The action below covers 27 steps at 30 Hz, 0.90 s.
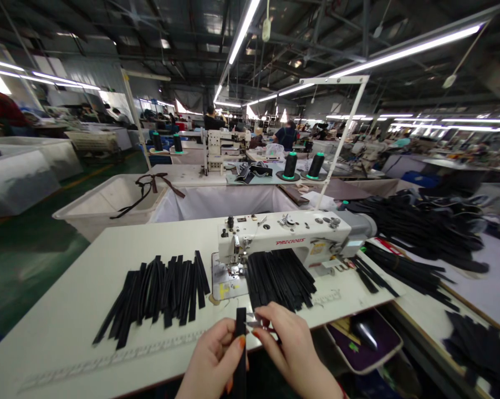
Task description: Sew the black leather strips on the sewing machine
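Observation:
A black fabric strip (240, 363) stands upright in my left hand (217, 354), pinched between thumb and fingers. In my right hand (289, 343) are small metal snips (255, 322), their blades at the strip's right edge near its top. Both hands are at the front edge of the white table, before a white sewing machine (275, 238). Black strips (277, 280) lie bunched under the machine's arm, to the right of the needle. More black strips (162, 293) are spread on the table to the left.
A ruler scale (121, 360) runs along the table's front left. An open drawer (364, 341) is below the right edge. Dark fabric piles (424, 227) lie at right. Behind the table are a pale bin (104, 202) and thread cones (290, 165). Other people are farther off.

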Available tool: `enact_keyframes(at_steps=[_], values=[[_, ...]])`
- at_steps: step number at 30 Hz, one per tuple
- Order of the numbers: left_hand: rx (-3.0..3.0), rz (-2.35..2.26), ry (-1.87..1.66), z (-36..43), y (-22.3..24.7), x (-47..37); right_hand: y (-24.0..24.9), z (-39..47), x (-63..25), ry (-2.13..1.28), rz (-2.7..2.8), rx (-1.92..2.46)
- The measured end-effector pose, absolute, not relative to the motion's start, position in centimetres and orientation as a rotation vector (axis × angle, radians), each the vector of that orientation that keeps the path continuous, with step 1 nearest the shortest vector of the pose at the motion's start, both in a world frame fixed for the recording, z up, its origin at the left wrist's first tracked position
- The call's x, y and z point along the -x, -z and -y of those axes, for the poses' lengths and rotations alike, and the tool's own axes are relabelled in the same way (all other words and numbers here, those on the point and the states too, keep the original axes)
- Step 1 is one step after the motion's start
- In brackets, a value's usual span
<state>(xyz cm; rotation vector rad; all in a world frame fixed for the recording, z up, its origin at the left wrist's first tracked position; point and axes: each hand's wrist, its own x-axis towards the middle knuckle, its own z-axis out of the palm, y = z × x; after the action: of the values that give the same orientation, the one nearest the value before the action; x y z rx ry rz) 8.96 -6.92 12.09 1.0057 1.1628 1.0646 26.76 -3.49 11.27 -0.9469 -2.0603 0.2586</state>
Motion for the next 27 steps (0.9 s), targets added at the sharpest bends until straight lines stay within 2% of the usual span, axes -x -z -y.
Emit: enact_keyframes(at_steps=[9,15,23,27], values=[[-1.055,-1.142,-1.058,7.0,-12.7,-9.1,-10.9,3.4,-27.3,-0.359,2.026,0.966],[-0.885,-1.132,-0.977,7.0,-12.4,-8.8,-11.2,3.7,-27.5,-0.398,1.931,1.032],[-0.983,-1.201,-1.026,7.1,-13.2,-8.8,-12.8,4.6,-27.6,-0.075,2.050,0.964],[-1.038,-1.205,-1.094,7.1,-13.5,-9.1,-12.8,4.6,-27.6,-0.033,2.087,0.961]])
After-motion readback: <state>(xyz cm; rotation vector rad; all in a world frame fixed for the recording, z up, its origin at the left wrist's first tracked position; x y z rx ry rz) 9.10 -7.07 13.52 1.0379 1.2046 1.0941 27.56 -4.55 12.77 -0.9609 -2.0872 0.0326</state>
